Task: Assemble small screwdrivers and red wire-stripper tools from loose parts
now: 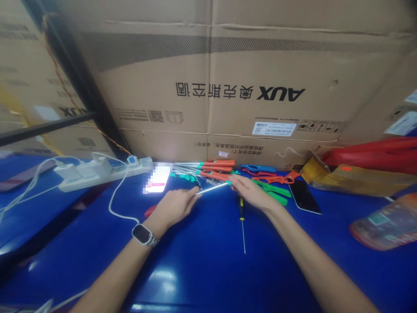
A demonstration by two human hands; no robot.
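My right hand (pixel 245 189) is closed round the orange handle of a long-necked lighter (pixel 213 188), whose shiny metal tube points left. At the tube's far end, the fingers of my left hand (pixel 178 204) are pinched together on it; a small dark piece shows by the fingertips. Just behind lie several more orange lighters (pixel 216 163) with metal tubes, and small teal pieces (pixel 184 177). Beyond my right hand are green handle pieces (pixel 273 191), a blue one (pixel 257 168) and an orange-red one (pixel 276 177). A yellow-and-black screwdriver (pixel 241 213) lies below that hand.
A white power strip (pixel 104 176) with plugs and cables stands at the left beside a lit phone (pixel 158 177). To the right are a dark phone (pixel 304 196), an open carton (pixel 355 179) with red items, and a plastic jar (pixel 384 224). A large cardboard box (pixel 208 117) walls the back.
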